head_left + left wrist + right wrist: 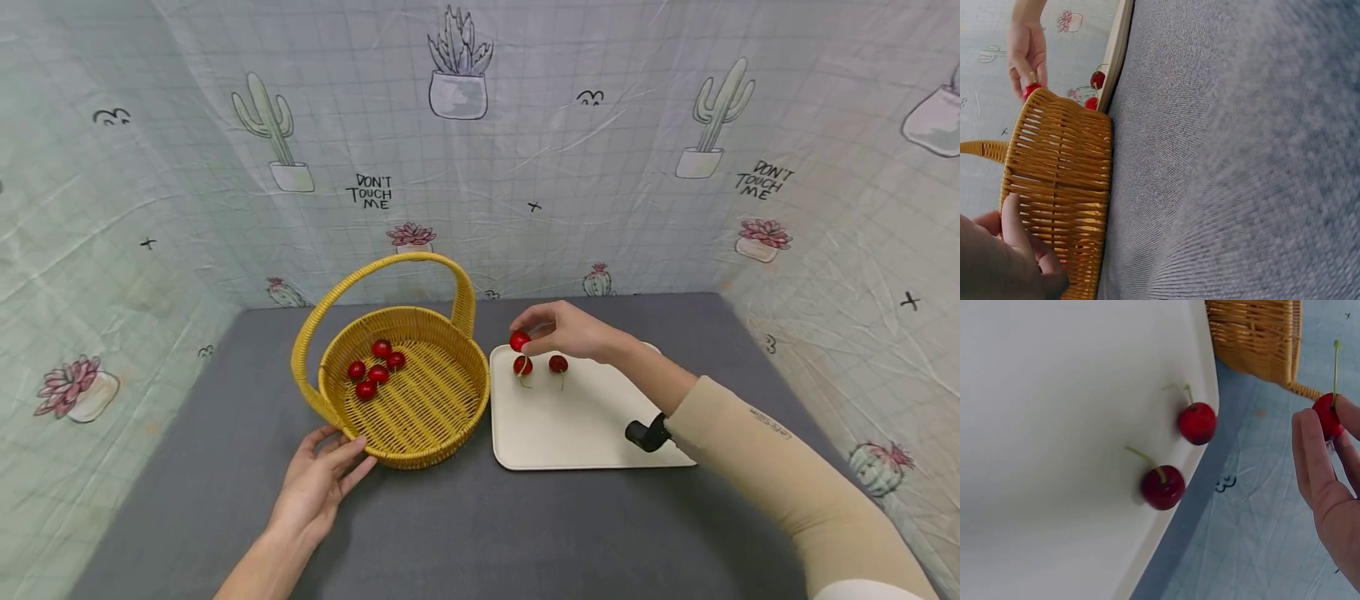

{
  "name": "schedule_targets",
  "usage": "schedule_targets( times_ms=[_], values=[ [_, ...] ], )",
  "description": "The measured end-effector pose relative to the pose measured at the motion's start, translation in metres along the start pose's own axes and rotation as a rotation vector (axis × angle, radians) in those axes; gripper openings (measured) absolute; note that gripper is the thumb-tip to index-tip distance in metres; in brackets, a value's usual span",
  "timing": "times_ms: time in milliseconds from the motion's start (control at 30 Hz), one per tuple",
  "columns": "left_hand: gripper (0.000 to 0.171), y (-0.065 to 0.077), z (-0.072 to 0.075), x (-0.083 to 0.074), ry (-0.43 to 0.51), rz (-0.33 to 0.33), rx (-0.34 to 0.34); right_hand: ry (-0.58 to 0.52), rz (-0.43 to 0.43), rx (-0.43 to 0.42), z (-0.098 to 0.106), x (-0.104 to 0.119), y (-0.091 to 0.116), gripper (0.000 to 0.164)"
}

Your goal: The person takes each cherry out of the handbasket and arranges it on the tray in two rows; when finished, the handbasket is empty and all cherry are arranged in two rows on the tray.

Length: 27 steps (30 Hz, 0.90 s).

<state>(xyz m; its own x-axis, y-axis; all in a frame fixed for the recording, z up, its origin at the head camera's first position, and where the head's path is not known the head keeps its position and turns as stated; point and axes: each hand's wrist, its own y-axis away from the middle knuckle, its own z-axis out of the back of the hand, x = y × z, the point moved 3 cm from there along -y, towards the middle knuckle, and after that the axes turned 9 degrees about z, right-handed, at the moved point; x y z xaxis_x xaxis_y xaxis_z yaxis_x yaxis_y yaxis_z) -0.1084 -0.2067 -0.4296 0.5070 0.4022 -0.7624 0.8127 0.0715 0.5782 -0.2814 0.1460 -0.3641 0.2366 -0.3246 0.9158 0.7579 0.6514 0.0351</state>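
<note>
My right hand pinches a red cherry by its body, raised over the far left corner of a white tray. In the right wrist view the held cherry has its green stem pointing up. Two more stemmed cherries, one beside the other, lie near the tray's edge. Left of the tray stands a yellow wicker basket with a tall arched handle and several cherries inside. At its near left rim my left hand holds the basket, fingers against the woven wall.
Basket and tray stand side by side on a dark grey cloth surface. A pale curtain printed with cacti encloses the back and both sides. A black wrist device sits below the right forearm, over the tray.
</note>
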Motion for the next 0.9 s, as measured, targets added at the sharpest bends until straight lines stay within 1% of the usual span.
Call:
schedule_targets(
  times_ms=[233, 400, 600, 900],
  values=[
    [0.057, 0.0, -0.001, -0.001, 0.018, 0.0, -0.003, 0.025, -0.046, -0.045, 0.011, -0.02, 0.016, 0.038],
    [0.058, 0.001, 0.0, 0.0, 0.02, 0.005, -0.006, 0.027, -0.06, -0.061, 0.02, -0.035, 0.026, 0.039],
    [0.059, 0.0, 0.0, 0.001, 0.024, 0.007, -0.005, 0.012, -0.082, -0.068, 0.027, -0.052, 0.038, 0.042],
    [0.059, -0.001, 0.0, 0.003, 0.008, -0.006, -0.014, 0.032, -0.105, -0.076, 0.037, -0.074, 0.053, 0.044]
  ],
)
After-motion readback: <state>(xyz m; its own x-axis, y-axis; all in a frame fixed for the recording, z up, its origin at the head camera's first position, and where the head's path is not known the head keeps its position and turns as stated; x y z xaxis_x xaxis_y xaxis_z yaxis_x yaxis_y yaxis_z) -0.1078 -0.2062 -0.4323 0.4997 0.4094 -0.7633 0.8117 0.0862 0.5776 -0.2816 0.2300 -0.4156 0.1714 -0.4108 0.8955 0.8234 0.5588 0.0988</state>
